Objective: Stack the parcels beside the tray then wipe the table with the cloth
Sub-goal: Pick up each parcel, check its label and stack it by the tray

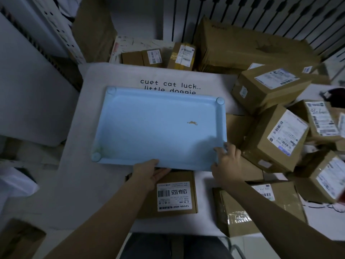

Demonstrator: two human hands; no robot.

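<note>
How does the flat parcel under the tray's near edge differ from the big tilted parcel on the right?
The flat parcel lies level and thin, label facing up, partly under the tray. The tilted parcel is taller, leans on neighbouring boxes, label slanted. Both are brown cardboard with white labels.

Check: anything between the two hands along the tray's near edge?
Head view: only the blue tray's near rim lies between left hand and right hand; the flat labelled parcel sits just below.

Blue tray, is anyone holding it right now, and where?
Yes, both hands hold the blue tray by its near edge: the left hand at the middle of that edge, the right hand at the near right corner.
</note>
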